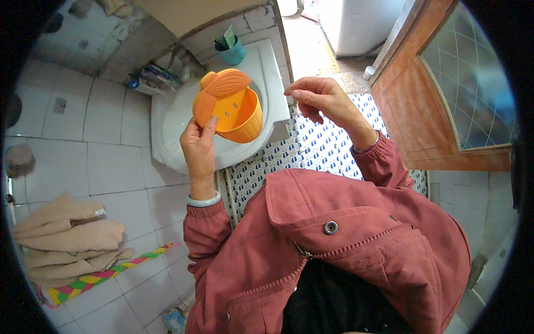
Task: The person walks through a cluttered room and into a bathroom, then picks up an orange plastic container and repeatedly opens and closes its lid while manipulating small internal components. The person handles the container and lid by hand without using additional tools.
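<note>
My left hand [199, 146] grips an orange plastic wall basket [243, 127] by its left edge, thumb in front. The basket has a woven-look cup and a tall, leaf-shaped backplate, and small pale spots show on its inner back. It is held tilted above the white washbasin [167, 146]. To the right, apart from the basket, my right hand [325, 99] is raised over the floor. Its thumb and index fingertips come together in a pinch, while the other fingers curl down. Whatever may be between those fingertips is too small to make out.
A blue cup [232, 54] with brushes stands at the basin's back corner, and toothpaste tubes [158, 75] lie by the faucet. Beige towels [72, 234] hang on the left wall. A wooden door [406, 94] with glass stands open at right, beside a footprint-patterned floor [322, 146].
</note>
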Available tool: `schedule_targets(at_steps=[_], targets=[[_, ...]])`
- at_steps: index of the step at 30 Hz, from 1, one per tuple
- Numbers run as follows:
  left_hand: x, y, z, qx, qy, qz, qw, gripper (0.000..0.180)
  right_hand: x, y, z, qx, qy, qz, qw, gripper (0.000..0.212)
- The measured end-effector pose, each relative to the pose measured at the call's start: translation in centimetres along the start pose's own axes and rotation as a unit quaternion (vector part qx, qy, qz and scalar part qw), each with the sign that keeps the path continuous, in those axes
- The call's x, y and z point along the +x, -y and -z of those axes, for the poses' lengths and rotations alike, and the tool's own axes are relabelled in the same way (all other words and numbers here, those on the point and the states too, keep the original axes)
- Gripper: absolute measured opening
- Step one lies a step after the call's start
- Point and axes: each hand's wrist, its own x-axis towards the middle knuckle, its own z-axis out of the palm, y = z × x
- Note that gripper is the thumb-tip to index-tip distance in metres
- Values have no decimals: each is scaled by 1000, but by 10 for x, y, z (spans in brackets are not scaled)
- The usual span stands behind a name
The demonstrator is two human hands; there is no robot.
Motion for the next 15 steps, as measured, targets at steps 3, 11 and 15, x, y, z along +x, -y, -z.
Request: schedule_targets(at_steps=[3,11,15], targets=[[-3,-5,0,-10,-4,2,1000,23,-3,1,5,-26,-16,2,1000,27],[-4,-4,11,-9,7,65,998,25,3,-15,5,1,-19,7,1000,25],[-10,-5,16,-146,58,77,985,27,12,-18,6,51,-46,6,998,21]])
